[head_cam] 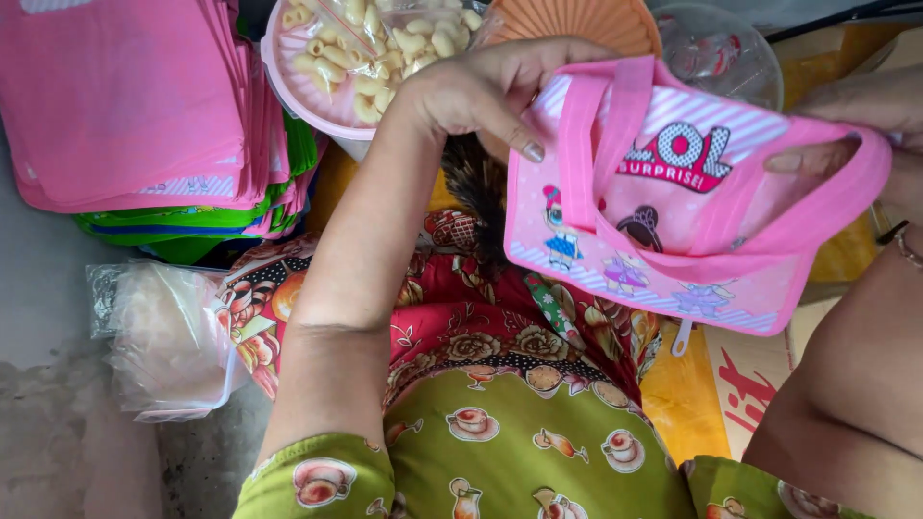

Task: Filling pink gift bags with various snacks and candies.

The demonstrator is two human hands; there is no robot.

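Note:
A small pink fabric bag [663, 259] with cartoon dolls printed on it and pink handles is held open above my lap. My left hand [490, 91] grips its left top edge by one handle, fingers curled over the rim. My right hand [856, 125] is at the right side, fingers tucked inside the bag's mouth and showing through the thin fabric, holding that edge. The bag's opening faces up and to the right.
A stack of flat pink and green bags [144, 115] lies at the left. A pink bowl of pale snack pieces in clear packets [370, 53] sits at the top, beside an orange basket [577, 21] and a clear lid [721, 48]. Clear plastic bags [163, 336] lie lower left.

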